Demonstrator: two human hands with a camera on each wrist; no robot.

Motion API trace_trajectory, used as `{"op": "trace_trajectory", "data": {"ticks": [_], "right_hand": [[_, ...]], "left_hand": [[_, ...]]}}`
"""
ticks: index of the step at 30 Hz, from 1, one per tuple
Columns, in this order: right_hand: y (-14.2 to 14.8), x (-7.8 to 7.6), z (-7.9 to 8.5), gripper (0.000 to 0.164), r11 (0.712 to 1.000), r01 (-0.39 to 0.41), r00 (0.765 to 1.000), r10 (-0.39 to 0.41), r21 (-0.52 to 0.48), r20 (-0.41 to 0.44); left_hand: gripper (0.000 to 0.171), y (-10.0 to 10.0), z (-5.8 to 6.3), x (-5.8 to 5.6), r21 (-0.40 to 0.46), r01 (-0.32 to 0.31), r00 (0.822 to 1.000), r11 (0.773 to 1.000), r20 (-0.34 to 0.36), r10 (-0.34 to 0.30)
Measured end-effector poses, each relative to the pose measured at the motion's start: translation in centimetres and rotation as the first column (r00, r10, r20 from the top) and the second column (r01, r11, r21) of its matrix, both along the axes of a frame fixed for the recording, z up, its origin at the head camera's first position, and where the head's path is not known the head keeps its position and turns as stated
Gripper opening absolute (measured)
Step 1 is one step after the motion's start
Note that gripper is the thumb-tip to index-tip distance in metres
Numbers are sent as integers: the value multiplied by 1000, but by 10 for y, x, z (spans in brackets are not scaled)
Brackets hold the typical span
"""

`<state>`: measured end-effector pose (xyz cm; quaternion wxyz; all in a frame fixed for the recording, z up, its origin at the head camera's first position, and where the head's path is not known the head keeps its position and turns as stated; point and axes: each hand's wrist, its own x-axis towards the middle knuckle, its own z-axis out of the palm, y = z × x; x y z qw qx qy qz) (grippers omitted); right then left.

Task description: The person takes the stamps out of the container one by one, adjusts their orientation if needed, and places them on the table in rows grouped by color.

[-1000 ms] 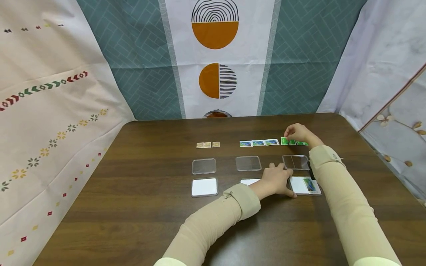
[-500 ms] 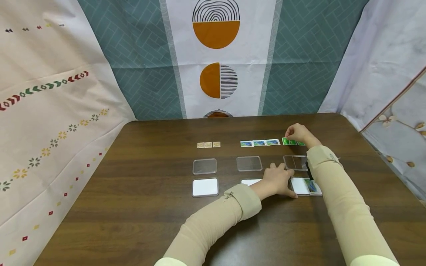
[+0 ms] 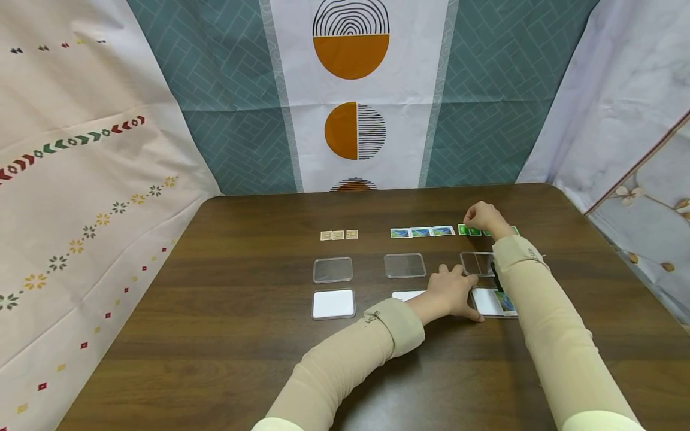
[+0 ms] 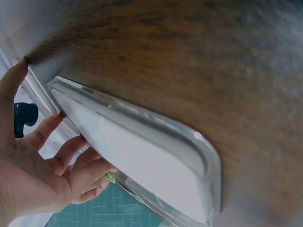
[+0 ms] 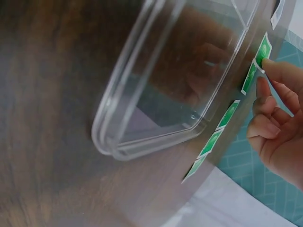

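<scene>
In the head view, my right hand (image 3: 487,218) reaches to the far row of stamps. Its fingertips pinch a corner of the leftmost green stamp (image 5: 262,51), which lies against another green stamp (image 5: 249,79). My left hand (image 3: 450,292) rests with spread fingers at the left side of a clear case with a white insert (image 3: 485,301). A blue-green stamp (image 3: 504,301) lies on that insert, partly hidden by my right sleeve. Under the left palm is a second white-filled case (image 4: 137,146), mostly covered in the head view. A clear lid (image 5: 175,85) stands below the green stamps.
Further left lie blue stamps (image 3: 421,231) and tan stamps (image 3: 338,235) in the same row. Two more clear lids, one in the middle (image 3: 405,266) and one at left (image 3: 332,270), lie below them. Another white-filled case (image 3: 333,304) sits near the left lid.
My right forearm has swung slightly left, uncovering another green stamp at the row's right end. The right fingertips stay at the leftmost green stamp. My left hand keeps its place.
</scene>
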<state>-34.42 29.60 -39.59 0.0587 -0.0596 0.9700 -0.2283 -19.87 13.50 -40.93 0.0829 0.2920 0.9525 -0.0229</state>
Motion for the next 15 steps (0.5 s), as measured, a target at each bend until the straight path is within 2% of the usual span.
{"op": "trace_trajectory", "data": {"ticks": [15], "right_hand": [[3,-2,1,8,999,-18,1000,18,39,6]], "left_hand": [[75,0,-1,-1,3,-1,1000,1000,-8,1]]}}
